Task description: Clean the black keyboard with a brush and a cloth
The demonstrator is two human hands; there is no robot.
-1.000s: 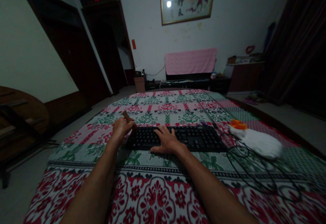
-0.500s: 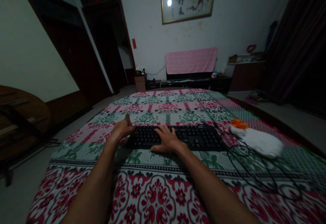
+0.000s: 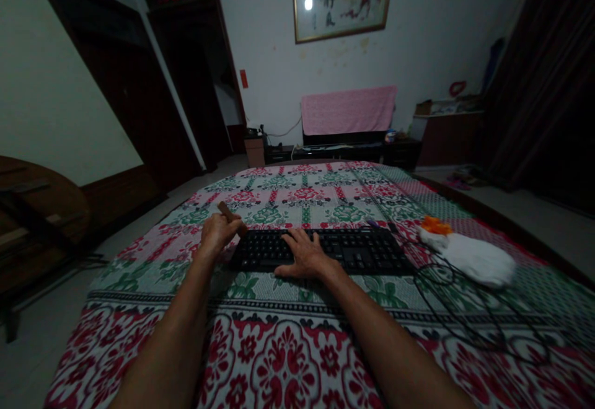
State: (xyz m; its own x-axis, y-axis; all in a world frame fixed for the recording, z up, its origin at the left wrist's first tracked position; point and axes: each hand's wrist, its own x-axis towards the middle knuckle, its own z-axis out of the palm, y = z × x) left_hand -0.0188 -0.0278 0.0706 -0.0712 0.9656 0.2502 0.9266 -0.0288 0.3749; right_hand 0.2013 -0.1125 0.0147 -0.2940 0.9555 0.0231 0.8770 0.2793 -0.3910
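Observation:
A black computer keyboard (image 3: 367,254) lies flat on a patterned cloth. My left hand (image 3: 218,232) is closed around a flat brown stick-like tool (image 3: 227,211) at the keyboard's upper left corner. The tool slants, its lower end close to or touching the leftmost keys; I cannot make out what that end is like. My right hand (image 3: 304,254) rests on the middle of the keyboard, fingers spread and thumb on its near edge, covering some of the keys.
To the right, a black cable (image 3: 465,316) lies in loops beside a white cloth bundle (image 3: 478,260) with an orange piece (image 3: 436,225) at its end. The red, green and white cloth (image 3: 288,359) covers the table. A folded round table (image 3: 41,198) leans at the left.
My left hand has turned, so the brown tool now leans further left with its lower end at the keyboard corner. The right hand stays in place on the keys.

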